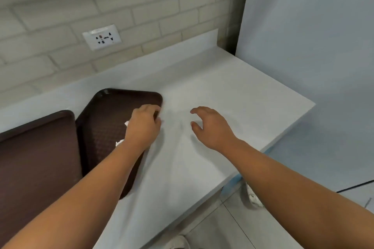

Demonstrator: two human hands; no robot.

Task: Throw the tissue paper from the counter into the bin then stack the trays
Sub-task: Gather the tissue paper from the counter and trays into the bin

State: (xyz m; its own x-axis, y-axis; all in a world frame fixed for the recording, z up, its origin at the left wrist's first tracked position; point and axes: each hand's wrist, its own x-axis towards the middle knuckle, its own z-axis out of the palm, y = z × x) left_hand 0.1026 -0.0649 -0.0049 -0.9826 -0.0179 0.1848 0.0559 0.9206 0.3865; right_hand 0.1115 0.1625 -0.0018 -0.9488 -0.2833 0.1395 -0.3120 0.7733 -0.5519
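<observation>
1. Head view. White counter (212, 87) runs along a tiled wall (60, 6); socket (102, 37) on the wall, far left.
2. Two dark brown trays lie flat at the counter's left. The left tray (36, 157) is cut off by the frame edge. The right tray (105, 119) lies just beside it, turned at a slight angle.
3. Tissue (119, 143): white scraps on the right tray, poking out from under the left wrist and palm.
4. Left hand (143, 125) is over the right tray's far right corner, fingers curled down. Cannot tell whether they grip the tissue, the tray edge or nothing.
5. Right hand (212, 127) is above bare counter, right of the trays, fingers spread and loosely bent, holding nothing.
6. The hands are apart, not touching.
7. Pale panel (303, 46) stands at the counter's right end.
</observation>
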